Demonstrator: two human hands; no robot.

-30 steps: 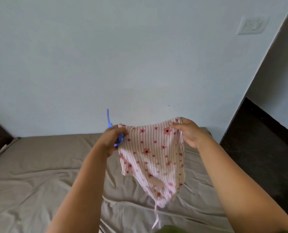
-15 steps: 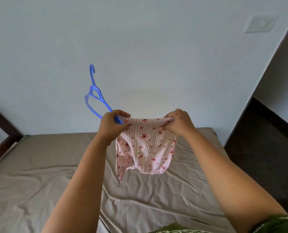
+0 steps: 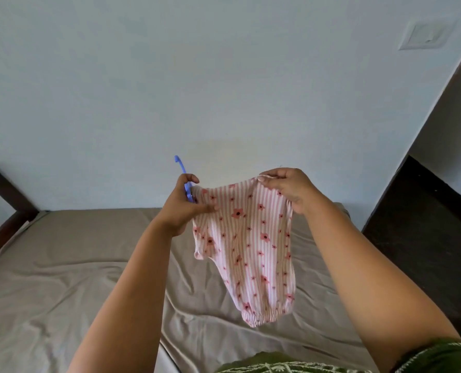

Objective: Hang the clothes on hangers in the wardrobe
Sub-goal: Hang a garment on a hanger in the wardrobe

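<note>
At the bottom edge of the frame, a strip of green clothing [image 3: 291,366] with pale embroidery shows on the person, and both bare forearms rise from the lower corners toward the middle. Beneath them spreads a bed [image 3: 62,265] covered in a wrinkled tan sheet, with a dark wooden frame [image 3: 6,200] at the left edge.

In the centre of the frame a small garment [image 3: 248,246] hangs in the air above the bed, pink-and-white striped with red flowers, its gathered elastic hem lowest. The left hand [image 3: 182,208] pinches the garment's upper left corner, fingers curled, and the same hand grips a blue hanger [image 3: 187,187], of which only the hook and a short piece show above and between the fingers; the rest is hidden behind the hand and cloth. The right hand [image 3: 288,187] grips the garment's upper right corner, fingers curled over the top edge with the thumb toward the camera.

Behind everything stands a pale blue-white wall [image 3: 197,76] with a white switch plate [image 3: 423,36] in the upper right. A dark doorway [image 3: 425,224] fills the right side of the frame.
</note>
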